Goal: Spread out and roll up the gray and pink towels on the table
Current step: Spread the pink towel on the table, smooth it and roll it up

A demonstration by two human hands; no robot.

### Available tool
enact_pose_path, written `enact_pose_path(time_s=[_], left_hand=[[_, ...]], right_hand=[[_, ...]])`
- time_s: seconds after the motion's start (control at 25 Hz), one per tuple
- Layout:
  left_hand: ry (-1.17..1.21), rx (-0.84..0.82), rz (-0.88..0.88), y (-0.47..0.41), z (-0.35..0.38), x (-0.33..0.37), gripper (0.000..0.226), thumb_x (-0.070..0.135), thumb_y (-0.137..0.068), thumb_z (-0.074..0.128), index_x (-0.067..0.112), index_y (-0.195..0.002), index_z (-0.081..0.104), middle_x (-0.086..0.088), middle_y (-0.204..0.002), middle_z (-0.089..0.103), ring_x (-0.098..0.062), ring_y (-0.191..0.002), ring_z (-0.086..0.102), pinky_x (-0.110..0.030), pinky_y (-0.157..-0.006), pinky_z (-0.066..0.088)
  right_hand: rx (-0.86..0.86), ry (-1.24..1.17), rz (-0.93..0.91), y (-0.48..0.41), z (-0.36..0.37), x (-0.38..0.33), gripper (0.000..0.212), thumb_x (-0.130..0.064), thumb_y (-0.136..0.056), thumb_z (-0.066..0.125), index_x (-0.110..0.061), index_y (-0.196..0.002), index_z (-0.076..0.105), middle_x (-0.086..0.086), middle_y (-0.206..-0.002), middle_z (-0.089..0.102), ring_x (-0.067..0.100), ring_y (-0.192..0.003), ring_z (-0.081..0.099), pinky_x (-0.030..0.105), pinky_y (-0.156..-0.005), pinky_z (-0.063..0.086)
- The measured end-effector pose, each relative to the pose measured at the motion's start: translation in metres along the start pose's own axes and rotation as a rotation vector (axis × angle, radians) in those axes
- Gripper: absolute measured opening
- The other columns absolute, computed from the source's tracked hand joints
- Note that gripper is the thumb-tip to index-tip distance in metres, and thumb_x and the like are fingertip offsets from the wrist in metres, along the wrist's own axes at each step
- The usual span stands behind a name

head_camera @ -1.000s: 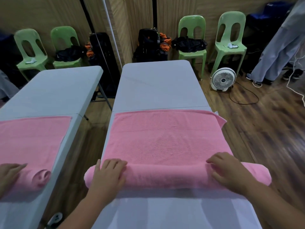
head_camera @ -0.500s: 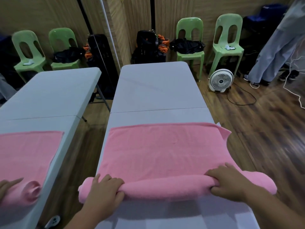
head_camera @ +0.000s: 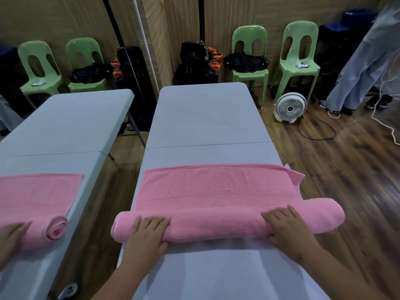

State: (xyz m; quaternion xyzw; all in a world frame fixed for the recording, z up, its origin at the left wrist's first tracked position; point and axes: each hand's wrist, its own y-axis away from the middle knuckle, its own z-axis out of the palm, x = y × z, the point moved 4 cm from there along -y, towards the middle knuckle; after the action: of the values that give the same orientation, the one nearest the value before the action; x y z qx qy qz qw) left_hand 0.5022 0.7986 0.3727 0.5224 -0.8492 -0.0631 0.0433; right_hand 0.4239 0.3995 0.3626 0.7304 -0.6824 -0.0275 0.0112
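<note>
Head view: both hands lie palm-down, fingers draped over the rolled part of the pink towel [head_camera: 227, 224], left hand [head_camera: 147, 234] near the roll's left end, right hand [head_camera: 287, 232] toward its right end, neither clenched, each equally near. Roll's long axis runs left-right across the surface [head_camera: 205, 118], overhanging both side edges. Unrolled flat stretch lies just beyond the fingertips, so the next push goes straight away from the body; no gray towel visible.

Green chairs [head_camera: 299, 50] along wall, white fan [head_camera: 290, 107] on wood floor, black bags [head_camera: 194, 61].
</note>
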Motion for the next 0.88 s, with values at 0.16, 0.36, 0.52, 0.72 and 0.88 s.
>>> enact_pose_path(time_s=[0.16, 0.36, 0.52, 0.72, 0.88], left_hand=[[0.054, 0.048, 0.039, 0.008, -0.009, 0.000, 0.023, 0.041, -0.070, 0.049, 0.034, -0.087, 0.062, 0.016, -0.086, 0.063, -0.018, -0.085, 0.053, -0.051, -0.088, 0.047], [0.040, -0.075, 0.017, -0.029, -0.027, -0.007, 0.031, 0.045, -0.076, 0.032, 0.034, -0.087, 0.059, 0.014, -0.084, 0.061, -0.014, -0.089, 0.048, -0.050, -0.104, 0.031], [0.124, 0.207, -0.022, -0.041, -0.046, -0.013, 0.030, 0.044, -0.089, 0.040, 0.034, -0.102, 0.065, 0.012, -0.101, 0.065, -0.019, -0.099, 0.057, -0.054, -0.101, 0.037], [0.044, -0.012, 0.050, -0.019, -0.007, -0.002, 0.052, 0.061, -0.077, 0.053, 0.036, -0.122, 0.058, 0.014, -0.119, 0.062, -0.015, -0.108, 0.055, -0.051, -0.102, 0.041], [0.017, -0.031, 0.072, -0.010, -0.007, 0.011, 0.037, 0.049, -0.078, 0.039, 0.035, -0.104, 0.061, 0.014, -0.096, 0.067, -0.016, -0.089, 0.055, -0.049, -0.094, 0.043]], right_hand=[[-0.101, -0.045, -0.066, -0.004, -0.020, -0.001, 0.021, -0.043, -0.066, 0.054, -0.029, -0.081, 0.059, -0.012, -0.074, 0.062, 0.014, -0.078, 0.056, 0.032, -0.102, 0.023], [-0.240, -0.290, 0.036, -0.037, -0.033, 0.009, 0.037, -0.041, -0.078, 0.037, -0.028, -0.094, 0.068, -0.009, -0.095, 0.072, 0.014, -0.086, 0.060, 0.032, -0.082, 0.046], [0.115, -0.197, -0.017, -0.026, -0.043, -0.001, 0.030, -0.038, -0.079, 0.044, -0.026, -0.093, 0.068, -0.006, -0.092, 0.068, 0.019, -0.084, 0.060, 0.038, -0.079, 0.051], [-0.039, -0.068, -0.023, 0.002, -0.010, -0.011, 0.033, -0.047, -0.060, 0.062, -0.032, -0.090, 0.062, -0.011, -0.088, 0.063, 0.018, -0.084, 0.058, 0.046, -0.089, 0.048], [-0.161, -0.079, -0.012, -0.006, -0.023, -0.009, 0.015, -0.034, -0.076, 0.044, -0.024, -0.071, 0.055, -0.013, -0.067, 0.050, 0.012, -0.074, 0.043, 0.029, -0.079, 0.032]])
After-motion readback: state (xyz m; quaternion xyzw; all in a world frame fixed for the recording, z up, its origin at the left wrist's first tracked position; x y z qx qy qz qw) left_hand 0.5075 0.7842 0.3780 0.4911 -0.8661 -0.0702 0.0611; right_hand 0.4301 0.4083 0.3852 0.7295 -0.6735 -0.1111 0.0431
